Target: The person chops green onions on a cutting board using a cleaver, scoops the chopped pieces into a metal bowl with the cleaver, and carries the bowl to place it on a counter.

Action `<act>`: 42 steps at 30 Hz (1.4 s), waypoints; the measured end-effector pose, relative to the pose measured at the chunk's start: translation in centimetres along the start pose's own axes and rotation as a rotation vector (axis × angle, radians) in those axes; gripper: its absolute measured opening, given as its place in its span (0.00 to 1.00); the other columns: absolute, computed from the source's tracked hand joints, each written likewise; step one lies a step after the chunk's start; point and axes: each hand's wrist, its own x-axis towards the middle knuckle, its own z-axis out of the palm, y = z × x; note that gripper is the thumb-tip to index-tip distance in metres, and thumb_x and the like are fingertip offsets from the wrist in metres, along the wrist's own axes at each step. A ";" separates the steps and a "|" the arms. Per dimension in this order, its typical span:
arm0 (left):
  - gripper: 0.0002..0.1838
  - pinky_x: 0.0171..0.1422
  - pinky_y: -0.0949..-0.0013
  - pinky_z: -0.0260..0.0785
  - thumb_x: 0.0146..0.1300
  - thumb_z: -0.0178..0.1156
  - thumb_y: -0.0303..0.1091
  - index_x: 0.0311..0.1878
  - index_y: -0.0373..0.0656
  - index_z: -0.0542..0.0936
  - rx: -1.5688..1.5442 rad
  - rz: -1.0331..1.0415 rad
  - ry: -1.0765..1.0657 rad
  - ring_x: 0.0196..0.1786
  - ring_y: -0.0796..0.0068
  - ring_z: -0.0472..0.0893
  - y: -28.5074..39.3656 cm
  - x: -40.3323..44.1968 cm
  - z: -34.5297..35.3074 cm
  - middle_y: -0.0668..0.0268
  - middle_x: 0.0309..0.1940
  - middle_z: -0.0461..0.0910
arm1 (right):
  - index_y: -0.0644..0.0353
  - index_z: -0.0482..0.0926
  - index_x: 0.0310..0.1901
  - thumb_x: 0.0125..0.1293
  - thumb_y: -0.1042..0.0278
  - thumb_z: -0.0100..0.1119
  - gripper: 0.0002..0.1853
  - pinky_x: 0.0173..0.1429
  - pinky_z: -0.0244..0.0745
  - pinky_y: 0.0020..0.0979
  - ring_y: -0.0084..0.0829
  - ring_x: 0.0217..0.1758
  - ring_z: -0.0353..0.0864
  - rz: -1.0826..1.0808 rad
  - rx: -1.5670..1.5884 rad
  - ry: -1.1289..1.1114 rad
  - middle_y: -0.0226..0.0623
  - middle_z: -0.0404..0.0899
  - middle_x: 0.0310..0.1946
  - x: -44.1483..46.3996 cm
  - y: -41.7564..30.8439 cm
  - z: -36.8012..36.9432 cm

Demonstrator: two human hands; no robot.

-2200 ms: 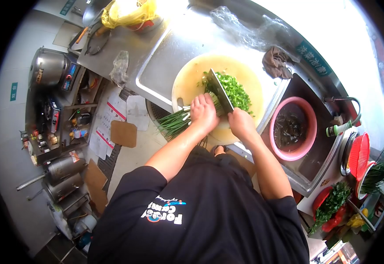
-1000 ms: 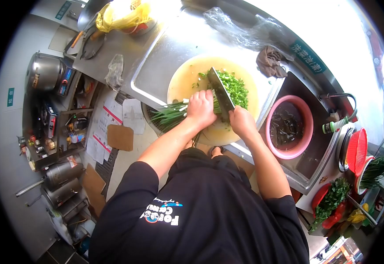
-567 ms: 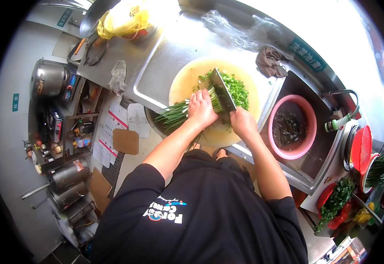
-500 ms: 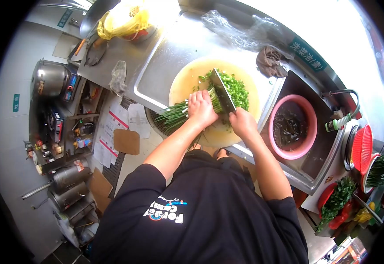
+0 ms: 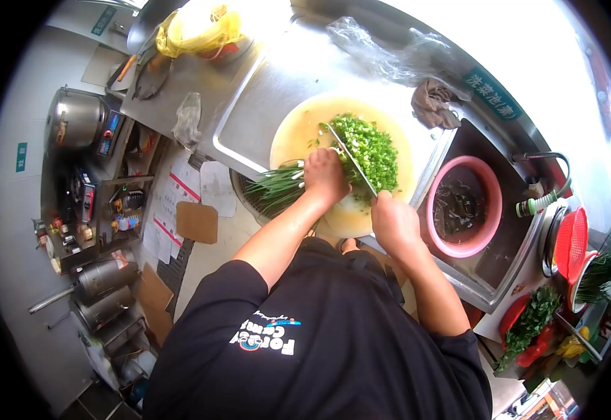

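My left hand is closed over a bundle of scallions, fingers curled on top close to the knife. Their long green leaves spread left past the edge of the round, yellowish cutting board. The handle of a kitchen knife is gripped in my right hand. Its blade appears nearly edge-on, slanting across the board between my left fingers and a heap of chopped scallions. Whether the edge touches the board is hidden.
Right of the board, a pink basin of water with dark contents stands in a sink. A brown rag and clear plastic lie behind. A yellow bag is at upper left, leafy greens at far right.
The knife has turned from showing its broad face to nearly edge-on. My right hand has moved slightly right and down. My left fingers are more curled, and more chopped scallions show.
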 end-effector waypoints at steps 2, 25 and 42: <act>0.40 0.69 0.61 0.57 0.42 0.75 0.46 0.55 0.35 0.70 -0.019 0.007 -0.005 0.60 0.58 0.70 -0.2 0.0 0.3 0.57 0.51 0.73 | 0.64 0.75 0.35 0.63 0.73 0.53 0.04 0.43 0.79 0.51 0.54 0.35 0.84 0.002 -0.015 -0.039 0.54 0.83 0.30 1.2 -0.3 0.4; 0.35 0.65 0.56 0.61 0.40 0.72 0.41 0.51 0.33 0.72 -0.076 0.043 0.101 0.57 0.53 0.71 -0.7 -0.4 1.8 0.52 0.49 0.73 | 0.65 0.79 0.34 0.60 0.72 0.54 0.07 0.48 0.76 0.50 0.55 0.41 0.83 -0.117 -0.004 -0.059 0.54 0.83 0.33 6.7 0.6 1.8; 0.37 0.67 0.59 0.59 0.46 0.72 0.45 0.55 0.33 0.70 -0.022 -0.076 0.001 0.59 0.57 0.70 0.4 -0.9 0.6 0.56 0.52 0.72 | 0.67 0.74 0.37 0.67 0.71 0.50 0.07 0.44 0.77 0.54 0.59 0.36 0.83 0.008 -0.003 -0.065 0.57 0.82 0.29 -1.1 0.2 -0.2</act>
